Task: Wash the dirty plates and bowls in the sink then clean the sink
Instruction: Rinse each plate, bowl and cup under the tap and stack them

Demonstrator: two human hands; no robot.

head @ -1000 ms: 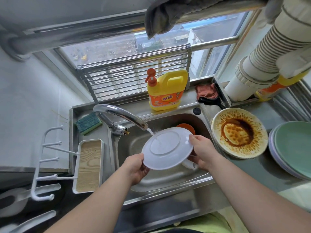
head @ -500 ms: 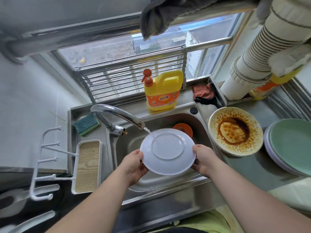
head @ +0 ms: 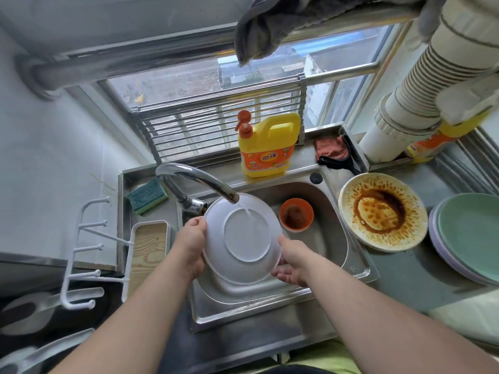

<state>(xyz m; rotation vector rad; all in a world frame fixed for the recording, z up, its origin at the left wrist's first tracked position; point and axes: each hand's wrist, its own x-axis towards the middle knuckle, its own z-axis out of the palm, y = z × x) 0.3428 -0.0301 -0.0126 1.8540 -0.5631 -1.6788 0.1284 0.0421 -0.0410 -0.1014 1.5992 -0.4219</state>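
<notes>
Rinsing the underside of the white plate (head: 241,238) under the tap (head: 199,182), over the sink (head: 330,238).

I judge the main risk to be a slip: the plate is wet, tilted and held only at its rim, so it could drop onto the orange bowl (head: 296,214) below, and the stream hitting the raised base ring could splash out over the counter. My left hand (head: 190,245) wraps the left rim, fingers curled behind it, thumb on the near side. My right hand (head: 293,261) cups the lower right rim, fingers bent under the edge. The stained plate (head: 383,211) waits unwashed on the counter beside the sink.
</notes>
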